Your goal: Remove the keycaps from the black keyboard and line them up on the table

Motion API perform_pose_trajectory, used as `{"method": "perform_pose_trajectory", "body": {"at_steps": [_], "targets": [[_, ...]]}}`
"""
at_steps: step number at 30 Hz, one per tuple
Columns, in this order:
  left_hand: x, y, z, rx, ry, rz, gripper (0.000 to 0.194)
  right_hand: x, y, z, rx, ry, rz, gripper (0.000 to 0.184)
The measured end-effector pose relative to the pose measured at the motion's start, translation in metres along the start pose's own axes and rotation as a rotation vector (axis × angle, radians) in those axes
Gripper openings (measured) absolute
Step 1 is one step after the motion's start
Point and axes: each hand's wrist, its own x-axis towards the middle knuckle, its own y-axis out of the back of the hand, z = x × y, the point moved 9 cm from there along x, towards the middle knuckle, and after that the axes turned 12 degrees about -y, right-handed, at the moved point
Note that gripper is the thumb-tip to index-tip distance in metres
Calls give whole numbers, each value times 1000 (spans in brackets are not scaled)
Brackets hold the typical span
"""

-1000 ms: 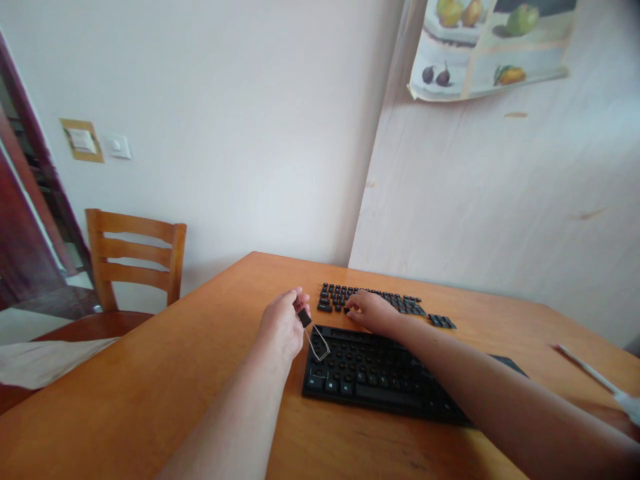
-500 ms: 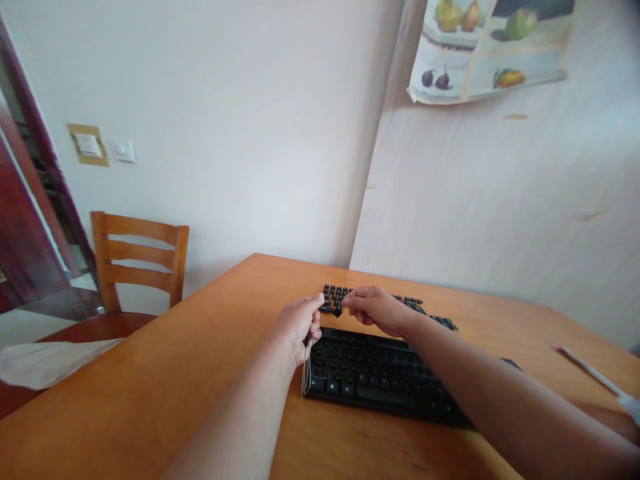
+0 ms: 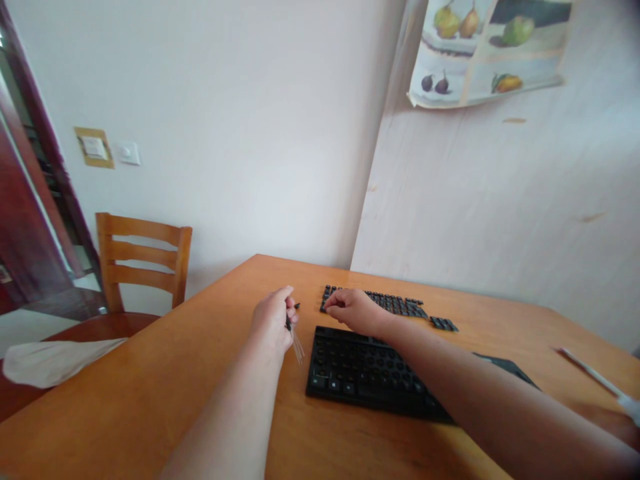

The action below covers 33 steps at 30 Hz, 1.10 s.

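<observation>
My left hand is closed round a keycap puller, whose thin wire loops hang down over the table left of the keyboard. Its black handle is mostly hidden by my fingers. My right hand reaches across the keyboard, with thumb and forefinger pinched on a small black keycap at the left end of the laid-out keycaps. These loose caps lie in rows behind the black keyboard. Many of its key positions look bare, while a few caps show along its front left edge. My right forearm covers part of it.
The wooden table runs up to the wall. A thin stick-like brush or pen lies at the right. To the left stands a wooden chair with a white cloth on its seat. A fruit picture hangs above.
My left hand has moved left with the keycap puller, away from the keyboard. My right hand has shifted left to the end of the keycap rows, uncovering more of them.
</observation>
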Motion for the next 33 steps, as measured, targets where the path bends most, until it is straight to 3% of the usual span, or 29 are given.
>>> {"method": "perform_pose_trajectory", "body": {"at_steps": [4, 7, 12, 20, 26, 33], "targets": [[10, 19, 16, -34, -40, 111, 16, 7, -12, -28, -161, 132, 32, 17], [12, 26, 19, -41, -46, 149, 15, 16, -23, -42, -332, 145, 43, 26], [12, 28, 13, -9, -36, 171, 16, 36, -50, -47, -598, 51, -16, 33], [14, 29, 3, 87, -15, 175, 10, 61, -68, -37, -652, -134, -10, 33], [15, 28, -4, 156, -6, 154, 8, 56, -63, -40, -583, -85, 16, 24], [17, 26, -10, 242, -14, 107, 8, 28, -24, -53, -352, 159, 194, 23]]}}
